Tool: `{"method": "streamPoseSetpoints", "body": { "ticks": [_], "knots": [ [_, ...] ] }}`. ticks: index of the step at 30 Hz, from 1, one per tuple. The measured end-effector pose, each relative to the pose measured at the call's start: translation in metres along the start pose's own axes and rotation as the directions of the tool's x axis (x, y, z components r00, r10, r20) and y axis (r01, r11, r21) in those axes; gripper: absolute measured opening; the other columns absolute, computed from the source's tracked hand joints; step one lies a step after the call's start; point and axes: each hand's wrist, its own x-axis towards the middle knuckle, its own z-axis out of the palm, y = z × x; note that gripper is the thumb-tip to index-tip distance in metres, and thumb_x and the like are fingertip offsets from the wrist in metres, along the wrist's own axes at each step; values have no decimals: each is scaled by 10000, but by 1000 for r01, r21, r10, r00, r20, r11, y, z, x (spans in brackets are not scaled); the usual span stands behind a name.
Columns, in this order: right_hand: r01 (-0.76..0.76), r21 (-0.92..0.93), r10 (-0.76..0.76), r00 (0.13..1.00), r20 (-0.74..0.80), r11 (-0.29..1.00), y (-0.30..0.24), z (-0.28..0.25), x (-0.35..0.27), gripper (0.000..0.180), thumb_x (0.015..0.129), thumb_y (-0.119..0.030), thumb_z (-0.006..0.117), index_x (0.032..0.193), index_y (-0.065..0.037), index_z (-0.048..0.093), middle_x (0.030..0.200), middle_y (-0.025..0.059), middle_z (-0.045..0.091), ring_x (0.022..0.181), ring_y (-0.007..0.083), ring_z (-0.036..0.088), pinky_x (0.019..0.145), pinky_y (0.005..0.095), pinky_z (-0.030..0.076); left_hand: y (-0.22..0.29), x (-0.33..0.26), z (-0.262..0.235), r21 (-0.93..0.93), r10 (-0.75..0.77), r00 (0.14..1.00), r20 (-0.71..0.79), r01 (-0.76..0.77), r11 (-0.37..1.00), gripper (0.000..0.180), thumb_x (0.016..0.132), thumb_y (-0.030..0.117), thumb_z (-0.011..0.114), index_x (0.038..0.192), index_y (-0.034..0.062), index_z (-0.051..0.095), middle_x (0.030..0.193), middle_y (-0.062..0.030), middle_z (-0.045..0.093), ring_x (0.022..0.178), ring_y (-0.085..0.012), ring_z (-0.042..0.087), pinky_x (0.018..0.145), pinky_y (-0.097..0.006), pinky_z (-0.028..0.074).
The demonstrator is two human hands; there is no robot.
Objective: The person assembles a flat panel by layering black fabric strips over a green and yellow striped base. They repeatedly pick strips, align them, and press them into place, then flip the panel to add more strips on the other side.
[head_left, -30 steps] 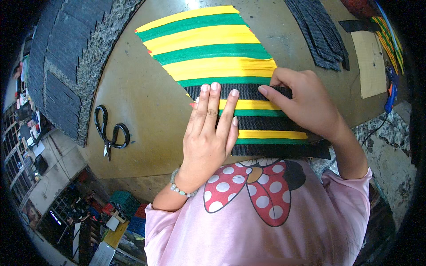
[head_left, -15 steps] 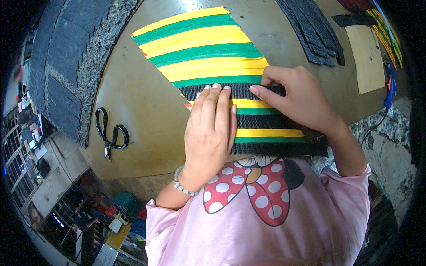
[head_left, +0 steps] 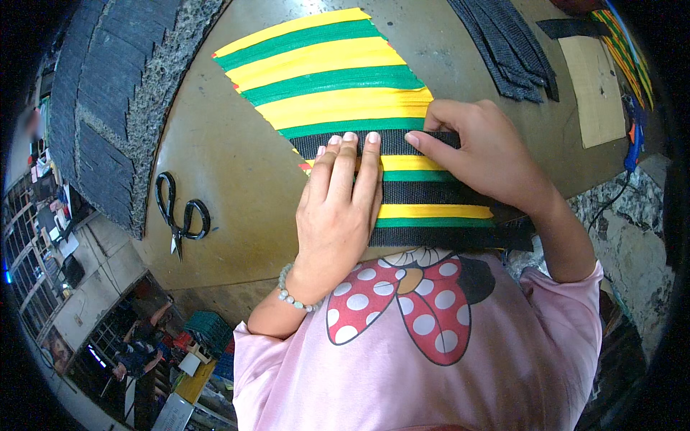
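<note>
Both hands press a black webbing strip onto a yellow-and-green striped sheet.

Left hand [head_left: 338, 208] lies flat, fingers together; right hand [head_left: 483, 159] pinches the black webbing strip [head_left: 392, 142], mid-frame on the striped sheet [head_left: 330, 79]. Both look light and floppy, best held flat at the edges. Brown counter [head_left: 230, 165]; scissors [head_left: 181, 215] at left; a cluttered workshop floor lower left.

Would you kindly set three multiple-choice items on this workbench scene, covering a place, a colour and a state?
1. Where do the black scissors lie?
A. On the striped sheet
B. On the bare table, on the person's left
C. In the right hand

2. Which colours stripe the sheet?
A. Yellow and green
B. Red and white
C. Blue and orange

3. How is the left hand placed?
A. Clenched around the scissors
B. Raised off the table
C. Flat, fingers together, pressing on black webbing strips

Answers: 1 B, they rest on brown tabletop; 2 A, bands alternate; 3 C, the palm lies down.
</note>
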Motion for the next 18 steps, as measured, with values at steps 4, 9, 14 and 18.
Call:
{"method": "streamPoseSetpoints", "body": {
  "ticks": [4, 9, 14, 18],
  "knots": [
    [42, -14, -42, 999, -33, 999, 0, 1, 0, 289, 870, -244, 730, 812, 22, 633, 688, 179, 631, 575, 269, 612, 544, 367, 437, 1, -2, 2, -4, 4, 1000, -17, -4, 1000, 438, 906, 226, 667, 1277, 0, 608, 1213, -205, 592, 1118, -350, 580, 1004, -435, 490],
    [16, -34, -17, 999, -28, 999, -1, 3, 1, 301, 869, -261, 728, 814, 20, 634, 681, 193, 619, 587, 320, 612, 546, 389, 434, 8, 1, -2, -61, -70, 998, -4, 69, 996, 440, 907, 237, 667, 1268, -7, 607, 1218, -199, 582, 1132, -362, 559, 1010, -466, 460],
    [1, -129, -2, 1000, -2, 992, -8, -1, -2, 300, 888, -300, 677, 821, -9, 648, 738, 204, 655, 724, 407, 649, 661, 501, 498, 14, 7, 4, -178, 28, 998, -64, -39, 983, 427, 886, 155, 676, 1265, -25, 603, 1211, -175, 590, 1131, -334, 562, 1019, -469, 449],
    [-45, -194, 45, 999, -4, 980, -9, -10, -9, 309, 892, -310, 675, 829, -9, 649, 761, 209, 660, 736, 406, 648, 667, 509, 493, 13, 5, 8, -106, 64, 996, -59, -70, 992, 463, 888, 177, 677, 1297, -23, 593, 1197, -163, 616, 1124, -299, 590, 1034, -418, 464]
  ]
}}
